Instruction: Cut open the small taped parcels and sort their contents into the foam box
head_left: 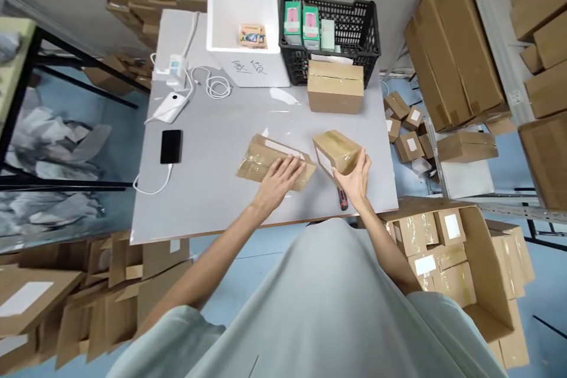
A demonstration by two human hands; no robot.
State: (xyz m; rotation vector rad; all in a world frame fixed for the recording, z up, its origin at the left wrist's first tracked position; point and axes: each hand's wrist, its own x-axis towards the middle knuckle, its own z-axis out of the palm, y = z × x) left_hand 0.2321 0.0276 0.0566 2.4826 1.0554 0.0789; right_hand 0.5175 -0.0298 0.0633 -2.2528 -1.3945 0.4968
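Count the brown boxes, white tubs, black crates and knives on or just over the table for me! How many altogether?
Brown boxes: 3, with one under the left hand and one in the right hand
White tub: 1
Black crate: 1
Knife: 1
Total: 6

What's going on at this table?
A person stands at a table with a cardboard piece in front of them on each side. The left hand lies on a flattened carton, while the right hand grips a small box at its near corner. A cutter lies by the right hand. Behind are a white bin, a black crate and a larger box.
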